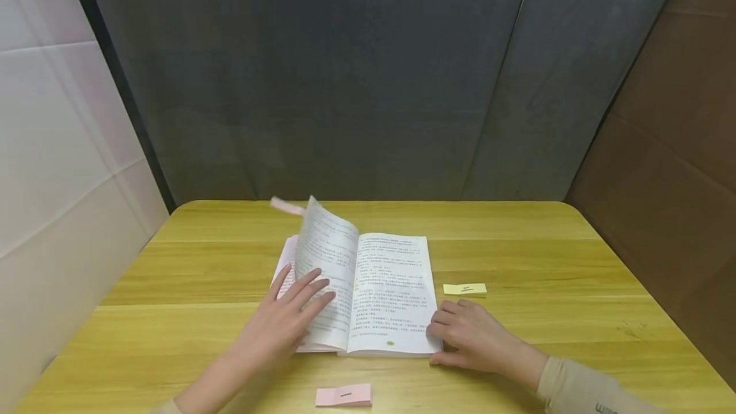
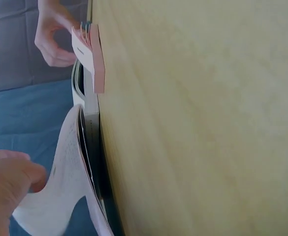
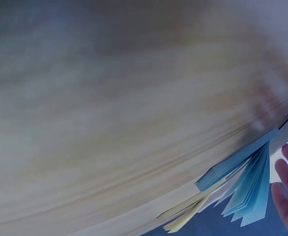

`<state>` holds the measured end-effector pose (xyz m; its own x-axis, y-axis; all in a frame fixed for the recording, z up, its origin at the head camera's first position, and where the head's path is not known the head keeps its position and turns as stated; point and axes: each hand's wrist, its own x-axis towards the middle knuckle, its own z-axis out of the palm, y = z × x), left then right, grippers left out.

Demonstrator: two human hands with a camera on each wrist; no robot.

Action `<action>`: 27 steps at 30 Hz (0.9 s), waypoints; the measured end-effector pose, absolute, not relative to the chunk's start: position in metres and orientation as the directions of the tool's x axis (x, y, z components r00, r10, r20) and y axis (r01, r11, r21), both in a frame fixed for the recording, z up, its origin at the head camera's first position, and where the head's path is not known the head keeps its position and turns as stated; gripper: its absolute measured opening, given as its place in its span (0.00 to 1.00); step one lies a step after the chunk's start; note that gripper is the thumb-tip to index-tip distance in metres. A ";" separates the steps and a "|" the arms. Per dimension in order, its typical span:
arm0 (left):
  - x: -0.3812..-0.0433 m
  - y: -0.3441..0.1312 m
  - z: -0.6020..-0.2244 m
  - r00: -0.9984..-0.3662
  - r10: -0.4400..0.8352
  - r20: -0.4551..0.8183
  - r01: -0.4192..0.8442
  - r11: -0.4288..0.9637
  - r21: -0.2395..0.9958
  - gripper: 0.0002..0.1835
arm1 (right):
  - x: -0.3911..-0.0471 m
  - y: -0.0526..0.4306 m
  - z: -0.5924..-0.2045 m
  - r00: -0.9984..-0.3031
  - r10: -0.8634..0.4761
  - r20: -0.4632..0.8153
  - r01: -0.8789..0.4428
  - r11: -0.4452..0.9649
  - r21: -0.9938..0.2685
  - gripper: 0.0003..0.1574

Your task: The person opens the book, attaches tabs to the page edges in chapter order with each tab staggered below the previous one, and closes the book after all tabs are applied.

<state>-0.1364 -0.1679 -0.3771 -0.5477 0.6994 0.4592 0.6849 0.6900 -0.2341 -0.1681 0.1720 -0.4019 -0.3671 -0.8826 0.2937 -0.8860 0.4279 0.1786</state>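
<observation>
An open book lies on the wooden table, its right page flat. One left-hand page stands partly lifted and curved, with a pink strip sticking out beyond its top edge. My left hand touches that page with spread fingers. In the left wrist view the page bends near the left hand. My right hand rests at the lower right corner of the book, fingers over the page edge, thumb by the front edge.
A yellow sticky-note pad lies right of the book; a pink pad lies in front. The right wrist view shows a blue pad with fanned sheets, not seen in the head view. Dark cloth hangs behind the table.
</observation>
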 end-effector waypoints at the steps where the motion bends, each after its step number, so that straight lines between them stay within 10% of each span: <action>1: -0.136 -0.169 -0.378 -0.561 0.696 0.447 0.678 0.697 -0.233 0.34 | -0.168 0.172 -0.402 -0.365 -0.883 0.296 -0.887 0.426 0.180 0.22; 19: -0.141 -0.126 -0.396 -0.592 0.745 0.307 0.782 0.623 -0.005 0.13 | -0.168 0.173 -0.404 -0.363 -0.880 0.305 -0.887 0.427 0.176 0.22; 27: -0.149 -0.110 -0.399 -0.664 0.709 0.238 0.730 0.684 -0.002 0.31 | -0.168 0.173 -0.403 -0.366 -0.882 0.296 -0.885 0.428 0.181 0.22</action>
<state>-0.1485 -0.1095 -0.3991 -0.6636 0.7092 0.2380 0.7299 0.6836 -0.0018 -0.1680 0.1725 -0.4031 -0.3664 -0.8821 0.2960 -0.8854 0.4283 0.1807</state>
